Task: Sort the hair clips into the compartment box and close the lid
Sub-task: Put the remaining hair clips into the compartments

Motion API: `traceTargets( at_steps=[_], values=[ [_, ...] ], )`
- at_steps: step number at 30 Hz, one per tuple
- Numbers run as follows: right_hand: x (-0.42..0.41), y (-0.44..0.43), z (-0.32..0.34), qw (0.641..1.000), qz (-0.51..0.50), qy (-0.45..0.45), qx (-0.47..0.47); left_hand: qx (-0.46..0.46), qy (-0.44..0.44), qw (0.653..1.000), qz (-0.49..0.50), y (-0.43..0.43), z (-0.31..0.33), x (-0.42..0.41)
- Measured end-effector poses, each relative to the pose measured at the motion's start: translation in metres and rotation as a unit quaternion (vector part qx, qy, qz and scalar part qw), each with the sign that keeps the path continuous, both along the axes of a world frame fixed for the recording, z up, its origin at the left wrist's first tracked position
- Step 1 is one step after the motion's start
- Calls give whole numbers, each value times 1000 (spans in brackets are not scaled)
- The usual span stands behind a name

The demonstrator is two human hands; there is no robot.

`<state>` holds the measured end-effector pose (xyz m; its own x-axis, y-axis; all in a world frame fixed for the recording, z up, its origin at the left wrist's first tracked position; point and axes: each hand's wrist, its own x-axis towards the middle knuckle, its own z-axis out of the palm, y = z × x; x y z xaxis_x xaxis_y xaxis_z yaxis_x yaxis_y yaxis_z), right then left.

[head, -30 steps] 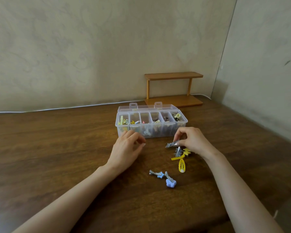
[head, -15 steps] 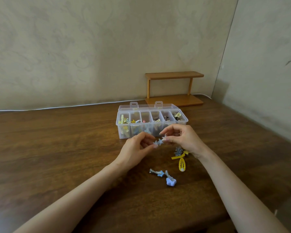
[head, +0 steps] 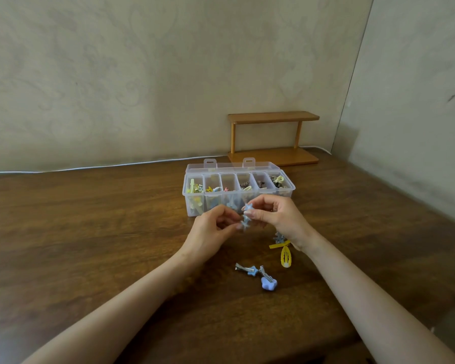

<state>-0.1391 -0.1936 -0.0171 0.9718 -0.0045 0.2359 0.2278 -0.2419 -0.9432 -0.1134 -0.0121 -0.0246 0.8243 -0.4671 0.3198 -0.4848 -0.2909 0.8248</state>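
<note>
A clear compartment box stands open on the wooden table, its lid folded back, with several clips in its compartments. Just in front of it, both hands meet on a blue star hair clip. My right hand pinches its upper part and my left hand pinches its lower end. Loose on the table lie a blue star clip, a lilac flower clip, a yellow snap clip, a yellow bow clip and a grey-blue clip partly hidden by my right wrist.
A small wooden two-tier shelf stands against the wall behind the box. A white cable runs along the table's back edge. A second wall closes in the table on the right.
My right hand lifted a blue star clip off the pile and brought it left. My left hand rose to meet it and now pinches the clip too.
</note>
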Motion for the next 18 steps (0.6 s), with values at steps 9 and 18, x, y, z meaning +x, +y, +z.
traceTargets(
  at_steps=[9, 18],
  values=[
    [38, 16, 36, 979, -151, -116, -73, 45, -1, 998, 48, 16, -4, 13],
    [97, 29, 37, 932, -170, -45, -316, 61, -6, 997, 39, 24, -6, 20]
  ],
)
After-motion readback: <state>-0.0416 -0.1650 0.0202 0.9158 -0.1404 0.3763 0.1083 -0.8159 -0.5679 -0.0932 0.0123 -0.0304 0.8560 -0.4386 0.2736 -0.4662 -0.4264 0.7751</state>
